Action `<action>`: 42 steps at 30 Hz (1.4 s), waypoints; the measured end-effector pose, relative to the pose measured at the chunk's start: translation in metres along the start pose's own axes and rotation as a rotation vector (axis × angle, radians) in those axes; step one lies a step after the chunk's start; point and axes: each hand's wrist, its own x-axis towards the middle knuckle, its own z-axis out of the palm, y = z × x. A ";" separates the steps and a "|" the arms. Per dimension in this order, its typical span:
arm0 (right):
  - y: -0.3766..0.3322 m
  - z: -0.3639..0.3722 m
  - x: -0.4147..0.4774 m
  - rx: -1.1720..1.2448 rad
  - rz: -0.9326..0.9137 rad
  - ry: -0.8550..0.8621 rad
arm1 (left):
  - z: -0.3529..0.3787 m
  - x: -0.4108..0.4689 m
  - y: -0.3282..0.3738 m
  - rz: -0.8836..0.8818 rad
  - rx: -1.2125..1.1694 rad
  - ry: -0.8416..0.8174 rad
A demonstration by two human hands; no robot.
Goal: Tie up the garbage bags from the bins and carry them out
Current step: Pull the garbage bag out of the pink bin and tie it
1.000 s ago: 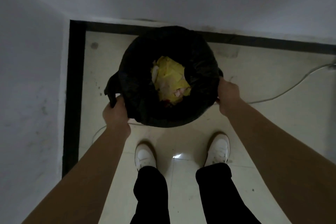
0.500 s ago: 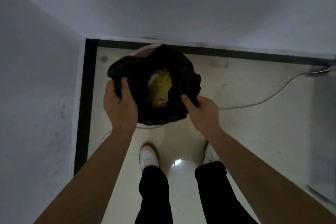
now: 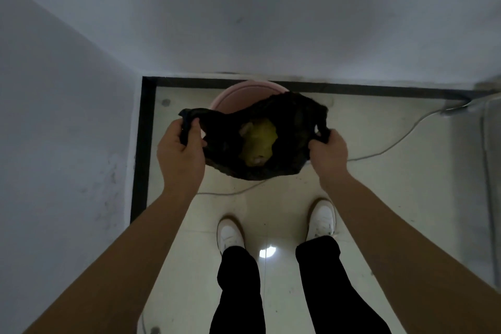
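We note one black garbage bag (image 3: 294, 116), untied, mouth stretched wide, yellow waste (image 3: 259, 141) showing inside. Left hand (image 3: 180, 156) and right hand (image 3: 329, 153) each grip a top corner. Just behind stands the pink bin (image 3: 238, 91), its rim partly hidden by the bag.

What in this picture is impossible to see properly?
All in the head view.
- Bin: only its pink far rim shows; the bag covers the rest.
- Rubbish: a yellow wad shows; anything beneath is inside the bag, in dim light.
- Left hand and right hand: fingertips curl out of sight round the bag's edges.
- Pale panel: cut by the right edge.
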 end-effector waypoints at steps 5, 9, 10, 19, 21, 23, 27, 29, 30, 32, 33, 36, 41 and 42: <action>-0.008 -0.014 -0.014 0.196 0.068 -0.081 | 0.005 -0.013 -0.003 0.005 0.021 -0.052; -0.026 -0.030 -0.018 0.134 -0.105 0.043 | 0.001 -0.013 0.014 0.012 -0.011 -0.011; -0.034 -0.035 -0.022 0.144 -0.203 0.124 | -0.002 -0.013 0.020 0.050 -0.033 0.026; -0.068 -0.056 -0.057 0.068 -0.221 0.038 | -0.031 -0.018 0.068 0.110 -0.044 -0.033; -0.065 -0.062 -0.061 -0.042 -0.159 0.014 | -0.035 -0.015 0.068 0.046 0.012 -0.092; -0.053 -0.067 -0.064 -0.146 -0.075 -0.022 | -0.035 -0.013 0.061 -0.068 0.024 -0.164; -0.019 -0.072 -0.066 -0.203 0.125 -0.101 | -0.033 -0.014 0.033 -0.307 -0.006 -0.176; 0.000 -0.073 -0.074 -0.323 0.212 -0.180 | -0.032 -0.018 0.011 -0.440 0.042 -0.208; 0.008 -0.073 -0.077 -0.393 0.246 -0.219 | -0.031 -0.019 0.001 -0.506 0.063 -0.235; 0.024 -0.071 -0.079 -0.460 0.273 -0.255 | -0.027 -0.024 -0.019 -0.624 0.074 -0.279; 0.029 -0.069 -0.078 -0.466 0.264 -0.259 | -0.023 -0.026 -0.025 -0.663 0.069 -0.294; 0.039 -0.057 -0.064 -0.480 0.174 -0.230 | -0.007 -0.025 -0.039 -0.675 0.047 -0.295; 0.032 -0.038 -0.031 -0.521 0.012 -0.193 | 0.020 -0.005 -0.050 -0.572 0.091 -0.250; 0.029 -0.035 -0.022 -0.542 -0.011 -0.216 | 0.026 0.000 -0.050 -0.591 0.083 -0.239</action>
